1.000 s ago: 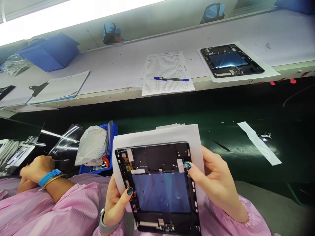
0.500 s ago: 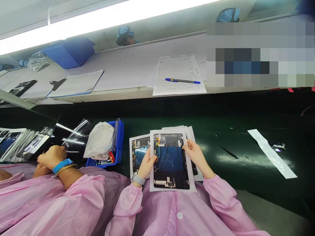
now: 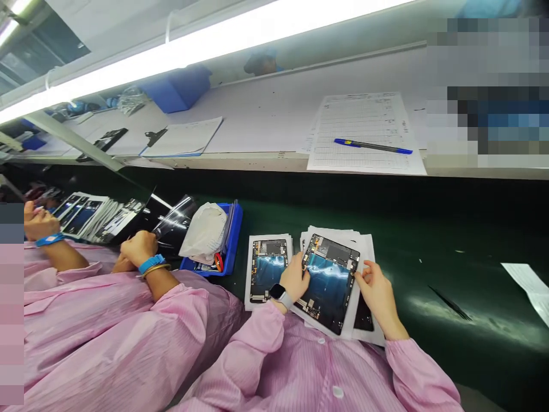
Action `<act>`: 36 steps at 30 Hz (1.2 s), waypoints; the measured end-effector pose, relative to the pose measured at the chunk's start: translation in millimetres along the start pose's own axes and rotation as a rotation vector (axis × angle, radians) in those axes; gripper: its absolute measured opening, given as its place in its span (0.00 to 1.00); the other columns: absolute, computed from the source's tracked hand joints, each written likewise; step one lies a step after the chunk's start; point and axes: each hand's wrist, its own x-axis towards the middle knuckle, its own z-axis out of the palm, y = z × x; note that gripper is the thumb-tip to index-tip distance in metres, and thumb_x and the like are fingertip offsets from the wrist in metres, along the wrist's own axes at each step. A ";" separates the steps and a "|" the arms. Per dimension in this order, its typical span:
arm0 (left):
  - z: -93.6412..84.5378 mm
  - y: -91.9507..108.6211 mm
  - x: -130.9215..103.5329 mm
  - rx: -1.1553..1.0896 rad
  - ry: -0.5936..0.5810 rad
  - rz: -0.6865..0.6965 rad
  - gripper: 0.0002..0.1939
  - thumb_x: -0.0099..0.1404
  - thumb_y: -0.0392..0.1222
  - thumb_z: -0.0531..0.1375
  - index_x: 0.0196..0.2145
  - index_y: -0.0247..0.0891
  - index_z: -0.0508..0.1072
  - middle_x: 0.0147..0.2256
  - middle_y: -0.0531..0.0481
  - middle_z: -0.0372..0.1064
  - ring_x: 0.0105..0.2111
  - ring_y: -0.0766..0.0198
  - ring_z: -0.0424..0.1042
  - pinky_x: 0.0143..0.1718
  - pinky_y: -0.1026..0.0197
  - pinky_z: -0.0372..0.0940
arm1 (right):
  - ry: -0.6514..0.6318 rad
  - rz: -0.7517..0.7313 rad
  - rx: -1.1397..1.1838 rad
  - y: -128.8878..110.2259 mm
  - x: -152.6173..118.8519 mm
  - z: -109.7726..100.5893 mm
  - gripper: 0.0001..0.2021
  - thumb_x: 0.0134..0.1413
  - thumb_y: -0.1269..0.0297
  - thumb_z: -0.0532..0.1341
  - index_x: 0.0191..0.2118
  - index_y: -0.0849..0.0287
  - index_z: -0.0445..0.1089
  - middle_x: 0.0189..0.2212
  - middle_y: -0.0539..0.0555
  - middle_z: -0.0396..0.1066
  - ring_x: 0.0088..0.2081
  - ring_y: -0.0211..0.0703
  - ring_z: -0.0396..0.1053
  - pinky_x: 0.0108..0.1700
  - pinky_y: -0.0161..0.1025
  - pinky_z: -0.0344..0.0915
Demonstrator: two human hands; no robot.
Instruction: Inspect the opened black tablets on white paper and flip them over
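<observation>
An opened tablet point(image 3: 328, 286) with exposed circuit boards and a shiny blue battery area lies tilted on a white sheet. My left hand point(image 3: 294, 278), with a watch at the wrist, grips its left edge. On the opposite edge, my right hand point(image 3: 376, 290) holds the tablet between thumb and fingers. Beneath it are white sheets point(image 3: 369, 243) and part of another dark panel point(image 3: 363, 316). A second opened tablet point(image 3: 269, 269) rests on white paper to the left of my left hand.
Left of the tablets stands a blue bin point(image 3: 235, 240) holding a white bag point(image 3: 205, 232). Black tweezers point(image 3: 450, 302) and a paper strip point(image 3: 527, 286) lie right. A pen point(image 3: 373, 146) rests on forms on the shelf. A co-worker's hand point(image 3: 139, 249) is at the left.
The view has shifted left, so the scene sits farther right. The held tablet has turned from nearly upright in view to tilted, its top leaning left. Both hands still hold it.
</observation>
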 end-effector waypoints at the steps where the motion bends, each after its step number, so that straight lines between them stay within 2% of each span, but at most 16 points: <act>1: 3.2 7.6 -3.6 0.026 0.020 -0.006 0.34 0.63 0.34 0.56 0.66 0.34 0.56 0.65 0.33 0.57 0.63 0.46 0.62 0.61 0.46 0.61 | 0.005 0.011 0.020 4.7 -1.2 -3.7 0.18 0.58 0.56 0.62 0.51 0.58 0.66 0.31 0.49 0.70 0.26 0.43 0.69 0.35 0.43 0.65; 3: 10.2 26.2 -10.9 0.103 0.079 -0.003 0.37 0.62 0.32 0.55 0.68 0.31 0.52 0.70 0.32 0.45 0.69 0.40 0.47 0.67 0.39 0.51 | 0.000 0.037 0.059 13.6 -4.9 -12.2 0.23 0.54 0.54 0.61 0.53 0.57 0.64 0.32 0.49 0.71 0.25 0.43 0.69 0.34 0.44 0.65; 5: 17.9 47.1 -15.1 0.187 0.096 0.090 0.36 0.63 0.32 0.54 0.68 0.33 0.52 0.70 0.35 0.44 0.70 0.41 0.42 0.68 0.39 0.47 | -0.016 0.066 0.096 20.9 -10.0 -20.1 0.23 0.53 0.52 0.60 0.52 0.56 0.64 0.33 0.50 0.71 0.24 0.44 0.69 0.31 0.43 0.64; 8: 31.7 73.1 -8.0 0.195 -0.005 0.256 0.27 0.66 0.36 0.55 0.62 0.38 0.62 0.62 0.39 0.59 0.63 0.46 0.56 0.63 0.44 0.58 | -0.054 0.109 0.158 28.2 -18.0 -26.4 0.22 0.53 0.51 0.60 0.51 0.55 0.65 0.33 0.50 0.71 0.24 0.44 0.70 0.28 0.42 0.64; 10: 41.9 81.0 5.6 0.175 -0.049 0.270 0.21 0.67 0.38 0.55 0.57 0.38 0.66 0.55 0.40 0.65 0.56 0.47 0.63 0.57 0.46 0.64 | -0.089 0.130 0.216 31.7 -21.7 -26.7 0.21 0.53 0.50 0.61 0.50 0.55 0.66 0.33 0.50 0.71 0.24 0.43 0.70 0.26 0.41 0.65; 14: 57.4 75.2 35.8 0.153 -0.060 0.225 0.15 0.66 0.37 0.57 0.51 0.35 0.70 0.49 0.41 0.68 0.51 0.50 0.66 0.55 0.49 0.66 | -0.117 0.169 0.344 40.6 -24.0 -23.9 0.20 0.55 0.50 0.62 0.49 0.56 0.67 0.33 0.51 0.70 0.24 0.42 0.70 0.23 0.38 0.65; 17: 61.5 67.2 46.5 0.130 -0.081 0.223 0.13 0.65 0.35 0.58 0.48 0.37 0.70 0.47 0.44 0.68 0.50 0.53 0.67 0.55 0.52 0.65 | -0.104 0.192 0.420 48.6 -23.9 -22.7 0.18 0.58 0.51 0.62 0.48 0.57 0.68 0.31 0.49 0.70 0.24 0.39 0.68 0.23 0.36 0.64; 23: 64.2 69.2 46.8 0.112 -0.123 0.232 0.10 0.65 0.32 0.58 0.44 0.40 0.71 0.44 0.45 0.69 0.48 0.53 0.68 0.52 0.50 0.65 | -0.106 0.225 0.489 52.2 -26.7 -21.5 0.12 0.67 0.57 0.62 0.47 0.61 0.69 0.31 0.48 0.69 0.24 0.35 0.67 0.24 0.33 0.64; 29: 71.8 79.4 47.7 0.157 -0.115 0.193 0.09 0.66 0.31 0.57 0.42 0.40 0.70 0.44 0.44 0.69 0.47 0.53 0.69 0.51 0.50 0.65 | -0.124 0.230 0.527 46.3 -33.4 -22.3 0.10 0.67 0.61 0.63 0.48 0.61 0.70 0.34 0.49 0.71 0.27 0.36 0.69 0.26 0.34 0.68; 36: 78.3 86.1 60.1 0.243 -0.099 0.091 0.07 0.65 0.30 0.55 0.34 0.38 0.71 0.37 0.43 0.70 0.40 0.53 0.72 0.42 0.52 0.66 | -0.115 0.222 0.548 44.1 -40.3 -19.5 0.10 0.68 0.60 0.62 0.47 0.61 0.70 0.33 0.48 0.71 0.25 0.35 0.68 0.26 0.34 0.68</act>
